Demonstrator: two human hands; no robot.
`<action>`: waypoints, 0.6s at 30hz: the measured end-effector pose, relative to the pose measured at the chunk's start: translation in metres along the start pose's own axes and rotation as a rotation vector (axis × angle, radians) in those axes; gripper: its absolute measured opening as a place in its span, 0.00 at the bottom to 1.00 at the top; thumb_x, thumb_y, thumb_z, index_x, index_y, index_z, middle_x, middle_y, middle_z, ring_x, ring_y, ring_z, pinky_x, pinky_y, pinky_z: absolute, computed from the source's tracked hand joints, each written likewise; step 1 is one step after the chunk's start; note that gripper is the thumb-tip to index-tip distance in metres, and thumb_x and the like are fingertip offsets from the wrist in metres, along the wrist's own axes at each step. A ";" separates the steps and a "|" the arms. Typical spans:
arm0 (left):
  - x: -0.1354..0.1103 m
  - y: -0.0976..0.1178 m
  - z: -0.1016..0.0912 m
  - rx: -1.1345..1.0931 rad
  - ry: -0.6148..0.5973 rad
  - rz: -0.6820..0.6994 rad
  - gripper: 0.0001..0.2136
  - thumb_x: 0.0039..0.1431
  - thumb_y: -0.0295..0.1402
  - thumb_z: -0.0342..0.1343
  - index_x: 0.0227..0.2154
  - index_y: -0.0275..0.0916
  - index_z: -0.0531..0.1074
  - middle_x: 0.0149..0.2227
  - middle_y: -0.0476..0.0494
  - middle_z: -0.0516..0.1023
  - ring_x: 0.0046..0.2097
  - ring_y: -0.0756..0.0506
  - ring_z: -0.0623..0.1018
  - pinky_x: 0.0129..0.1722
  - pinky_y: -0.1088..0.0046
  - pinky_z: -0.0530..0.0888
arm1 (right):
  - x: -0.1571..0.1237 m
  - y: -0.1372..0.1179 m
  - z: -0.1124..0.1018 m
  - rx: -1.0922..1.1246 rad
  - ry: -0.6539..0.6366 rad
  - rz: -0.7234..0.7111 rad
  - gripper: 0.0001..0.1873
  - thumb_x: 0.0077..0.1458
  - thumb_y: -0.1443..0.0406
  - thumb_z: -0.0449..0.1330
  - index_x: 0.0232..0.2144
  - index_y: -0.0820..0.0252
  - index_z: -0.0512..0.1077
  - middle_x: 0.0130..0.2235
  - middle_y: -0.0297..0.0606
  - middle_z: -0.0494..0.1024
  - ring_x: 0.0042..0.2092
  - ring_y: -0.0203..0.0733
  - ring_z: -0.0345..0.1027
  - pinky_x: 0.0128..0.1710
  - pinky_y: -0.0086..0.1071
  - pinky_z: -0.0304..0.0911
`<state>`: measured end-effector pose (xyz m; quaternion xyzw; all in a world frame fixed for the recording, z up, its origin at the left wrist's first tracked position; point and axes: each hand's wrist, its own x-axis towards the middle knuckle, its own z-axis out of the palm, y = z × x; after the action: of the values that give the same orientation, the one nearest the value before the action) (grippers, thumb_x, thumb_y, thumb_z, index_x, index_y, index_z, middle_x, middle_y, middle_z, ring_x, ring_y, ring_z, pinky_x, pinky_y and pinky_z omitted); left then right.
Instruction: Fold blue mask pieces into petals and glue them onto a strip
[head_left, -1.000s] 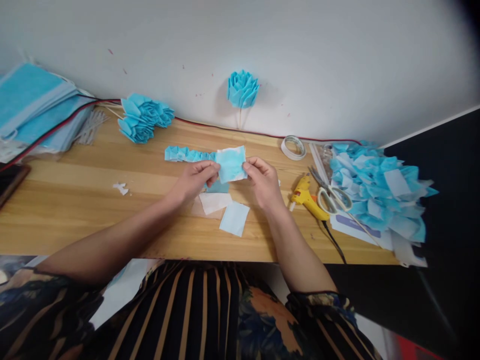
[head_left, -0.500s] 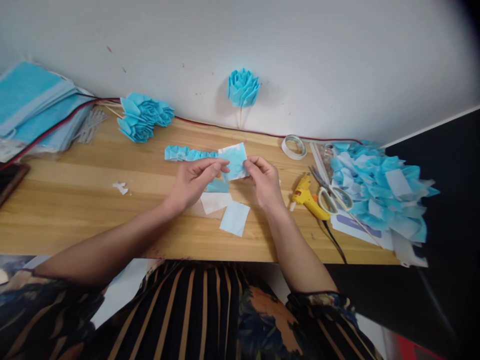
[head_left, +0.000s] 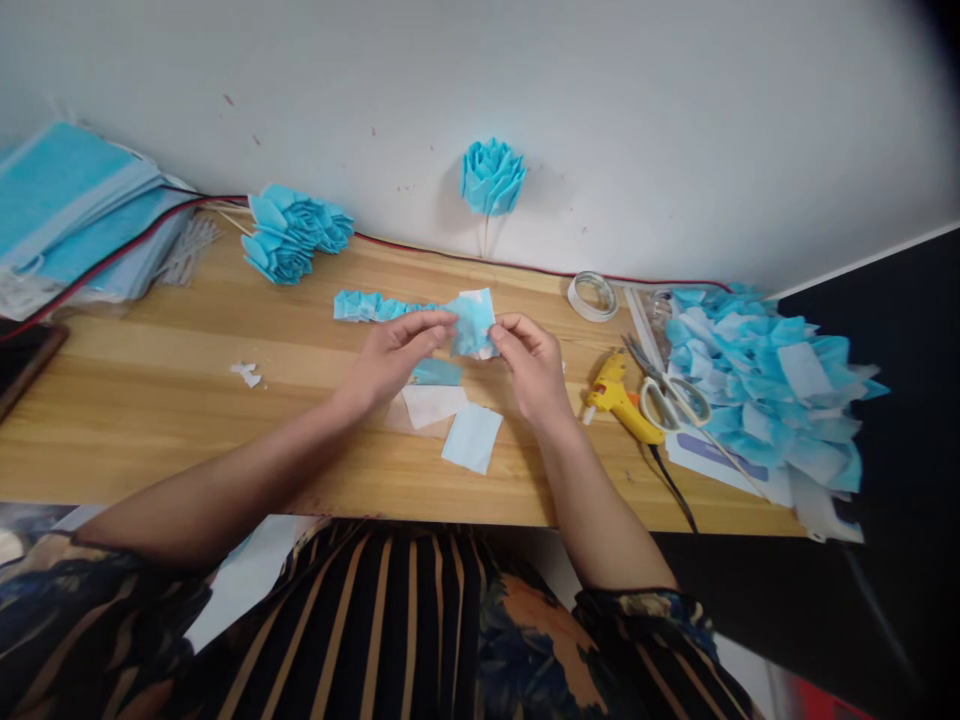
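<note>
A small light-blue fabric square (head_left: 473, 325), pale along its edges, is held up above the middle of the table. My right hand (head_left: 529, 362) pinches its right side between thumb and fingers. At its left edge, the fingertips of my left hand (head_left: 399, 352) close on the fabric. Behind my left hand lies a row of folded blue fabric pieces (head_left: 367, 306), partly covered by it. On the wood below are a darker blue piece (head_left: 438, 373), a white piece (head_left: 433, 405) and a pale blue square (head_left: 472, 438).
A yellow glue gun (head_left: 622, 402), scissors (head_left: 667, 385) and a tape roll (head_left: 593, 297) lie right, beside a heap of blue fabric pieces (head_left: 765, 370). Blue fabric flowers (head_left: 292, 235) lie back left near stacked masks (head_left: 82, 205). Another flower (head_left: 493, 178) leans on the wall.
The left edge of the blue square now bends toward my left fingertips, where it was flatter before. My right hand keeps its pinch. The whole view has shifted slightly.
</note>
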<state>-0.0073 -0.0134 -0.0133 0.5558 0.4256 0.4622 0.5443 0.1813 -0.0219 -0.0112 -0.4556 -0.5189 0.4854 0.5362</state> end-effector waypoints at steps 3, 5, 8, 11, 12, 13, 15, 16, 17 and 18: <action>0.003 -0.006 0.000 0.036 0.078 0.048 0.19 0.53 0.41 0.65 0.46 0.39 0.77 0.47 0.40 0.80 0.45 0.45 0.77 0.42 0.69 0.73 | 0.001 0.001 -0.002 -0.024 -0.006 -0.021 0.07 0.57 0.60 0.61 0.29 0.55 0.74 0.27 0.29 0.73 0.30 0.34 0.66 0.35 0.31 0.65; 0.005 -0.009 0.001 0.022 0.075 0.090 0.28 0.48 0.41 0.68 0.53 0.41 0.72 0.52 0.39 0.77 0.49 0.43 0.76 0.43 0.69 0.74 | 0.000 0.001 -0.003 -0.038 -0.030 -0.016 0.07 0.57 0.60 0.61 0.29 0.55 0.74 0.27 0.29 0.72 0.30 0.34 0.66 0.35 0.31 0.65; 0.007 -0.012 0.002 -0.061 0.022 0.060 0.38 0.44 0.40 0.72 0.60 0.44 0.65 0.56 0.37 0.75 0.52 0.40 0.76 0.44 0.67 0.75 | -0.002 0.002 -0.004 -0.044 -0.083 -0.008 0.07 0.57 0.59 0.62 0.30 0.55 0.75 0.28 0.29 0.73 0.30 0.34 0.65 0.35 0.31 0.64; 0.006 -0.010 0.002 -0.158 -0.046 -0.061 0.35 0.44 0.40 0.72 0.57 0.42 0.68 0.48 0.40 0.80 0.44 0.42 0.79 0.40 0.67 0.76 | -0.003 0.003 -0.005 -0.047 -0.118 -0.009 0.07 0.57 0.58 0.63 0.31 0.55 0.76 0.29 0.30 0.74 0.31 0.35 0.65 0.35 0.31 0.63; 0.006 -0.009 0.002 -0.189 -0.062 -0.097 0.32 0.44 0.39 0.71 0.54 0.40 0.71 0.44 0.41 0.81 0.41 0.43 0.80 0.38 0.68 0.76 | -0.003 0.003 -0.005 -0.052 -0.121 -0.009 0.07 0.57 0.58 0.63 0.31 0.55 0.77 0.29 0.30 0.74 0.32 0.35 0.65 0.36 0.31 0.63; 0.005 -0.008 0.002 -0.214 -0.070 -0.124 0.28 0.45 0.39 0.71 0.50 0.39 0.74 0.40 0.43 0.82 0.38 0.45 0.80 0.37 0.68 0.77 | -0.003 0.003 -0.005 -0.056 -0.120 -0.009 0.07 0.56 0.58 0.63 0.31 0.55 0.77 0.30 0.30 0.75 0.32 0.35 0.66 0.36 0.31 0.64; 0.005 -0.007 0.001 -0.242 -0.054 -0.145 0.20 0.46 0.39 0.70 0.41 0.37 0.76 0.35 0.45 0.82 0.34 0.47 0.79 0.36 0.70 0.76 | -0.002 0.004 -0.005 -0.050 -0.114 0.000 0.09 0.57 0.57 0.63 0.32 0.54 0.78 0.31 0.31 0.76 0.34 0.36 0.67 0.38 0.32 0.65; 0.005 -0.007 0.001 -0.245 -0.031 -0.143 0.17 0.47 0.38 0.70 0.38 0.36 0.77 0.33 0.46 0.82 0.32 0.48 0.79 0.35 0.71 0.76 | -0.002 0.005 -0.005 -0.035 -0.115 0.014 0.11 0.58 0.55 0.62 0.33 0.54 0.78 0.32 0.31 0.77 0.35 0.37 0.68 0.38 0.32 0.65; 0.005 -0.007 0.001 -0.243 -0.007 -0.138 0.15 0.47 0.38 0.69 0.36 0.36 0.76 0.31 0.47 0.82 0.31 0.48 0.78 0.34 0.71 0.76 | -0.001 0.005 -0.004 -0.013 -0.119 0.033 0.13 0.59 0.53 0.61 0.34 0.54 0.78 0.33 0.32 0.77 0.35 0.37 0.69 0.37 0.33 0.66; 0.005 -0.007 0.001 -0.240 0.018 -0.131 0.14 0.47 0.37 0.69 0.35 0.36 0.76 0.30 0.48 0.81 0.30 0.49 0.78 0.33 0.72 0.75 | -0.001 0.006 -0.004 0.013 -0.125 0.054 0.15 0.59 0.51 0.59 0.35 0.54 0.79 0.33 0.33 0.78 0.35 0.38 0.70 0.37 0.33 0.67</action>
<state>-0.0052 -0.0081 -0.0200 0.4535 0.4075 0.4782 0.6321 0.1851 -0.0220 -0.0170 -0.4348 -0.5357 0.5307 0.4923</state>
